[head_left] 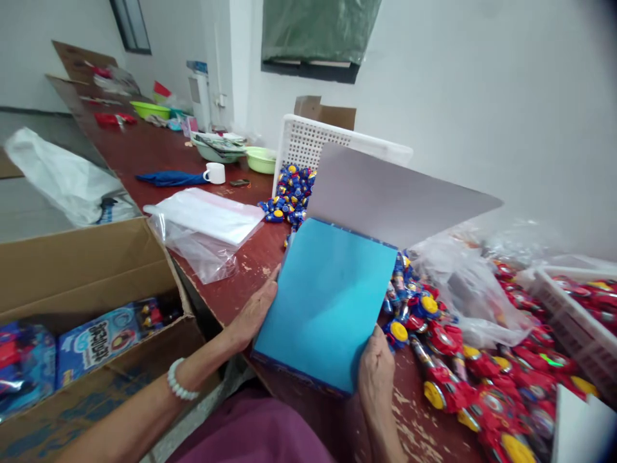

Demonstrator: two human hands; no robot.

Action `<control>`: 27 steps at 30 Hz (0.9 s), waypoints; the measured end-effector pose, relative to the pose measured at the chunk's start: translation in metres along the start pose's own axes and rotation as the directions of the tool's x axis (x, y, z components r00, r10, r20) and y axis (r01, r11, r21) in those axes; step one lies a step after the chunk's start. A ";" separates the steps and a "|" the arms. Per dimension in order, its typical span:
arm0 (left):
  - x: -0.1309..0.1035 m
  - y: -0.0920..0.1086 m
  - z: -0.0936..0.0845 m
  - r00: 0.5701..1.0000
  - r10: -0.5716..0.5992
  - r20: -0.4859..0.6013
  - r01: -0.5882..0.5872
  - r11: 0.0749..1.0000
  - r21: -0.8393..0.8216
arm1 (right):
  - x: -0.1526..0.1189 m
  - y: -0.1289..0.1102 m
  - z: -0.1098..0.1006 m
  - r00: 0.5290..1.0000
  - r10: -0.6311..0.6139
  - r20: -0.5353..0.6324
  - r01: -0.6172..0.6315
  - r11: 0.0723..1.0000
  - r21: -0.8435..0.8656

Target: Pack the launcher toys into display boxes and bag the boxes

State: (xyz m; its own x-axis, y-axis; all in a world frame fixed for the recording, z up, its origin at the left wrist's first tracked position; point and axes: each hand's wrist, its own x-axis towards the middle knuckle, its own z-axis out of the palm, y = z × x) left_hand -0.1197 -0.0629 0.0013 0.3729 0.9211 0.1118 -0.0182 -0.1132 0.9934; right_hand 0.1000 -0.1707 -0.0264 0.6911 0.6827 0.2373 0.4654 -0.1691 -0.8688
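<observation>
Gripping the blue box [325,302] by opposite edges, the left hand [253,312] and right hand [376,376] are steadying it while its grey flap [390,196] is standing open.

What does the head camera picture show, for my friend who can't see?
Two bare hands, left hand and right hand, hold a flat blue cardboard box with its grey flap open, above a worn red-brown table. Red and yellow plastic toys lie piled on the right.

Single head view, looking forward-down, close over table [144,151] edge
</observation>
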 end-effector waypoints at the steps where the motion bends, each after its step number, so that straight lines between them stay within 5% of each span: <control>1: 0.000 0.002 0.001 1.000 -0.016 0.021 0.016 1.000 -0.011 | 0.000 0.000 0.000 0.999 -0.033 -0.003 0.033 0.999 -0.035; 8: -0.003 0.012 0.012 0.975 -0.213 0.064 0.221 0.958 -0.183 | 0.005 -0.005 0.000 0.958 -0.265 -0.109 0.230 0.937 -0.262; 12: 0.001 0.010 0.015 0.981 -0.195 0.022 0.196 0.976 -0.095 | 0.005 -0.007 0.009 0.939 -0.321 -0.123 0.260 0.897 -0.356; 16: 0.006 0.009 0.018 0.993 -0.097 -0.062 0.102 0.990 0.095 | 0.002 -0.011 0.013 0.954 -0.298 0.036 0.256 0.749 -0.611; 20: 0.009 0.010 0.017 0.995 -0.092 -0.035 0.097 0.979 0.179 | 0.011 -0.037 -0.003 0.946 -0.266 0.187 0.306 0.538 -0.785; 23: 0.013 0.009 0.017 0.999 -0.040 -0.004 0.040 0.973 0.228 | 0.035 -0.069 -0.016 0.872 -0.376 0.313 0.457 0.395 -0.797; 27: 0.015 0.006 0.021 1.000 0.004 0.017 -0.008 0.973 0.229 | 0.084 -0.095 -0.012 0.704 -0.621 0.344 0.652 0.375 -0.659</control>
State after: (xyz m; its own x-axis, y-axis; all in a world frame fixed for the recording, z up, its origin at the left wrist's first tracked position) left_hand -0.0952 -0.0576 0.0080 0.3886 0.9141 0.1158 0.1915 -0.2031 0.9603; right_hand 0.1201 -0.1058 0.0808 0.0075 0.8303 0.5573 0.9895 -0.0866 0.1157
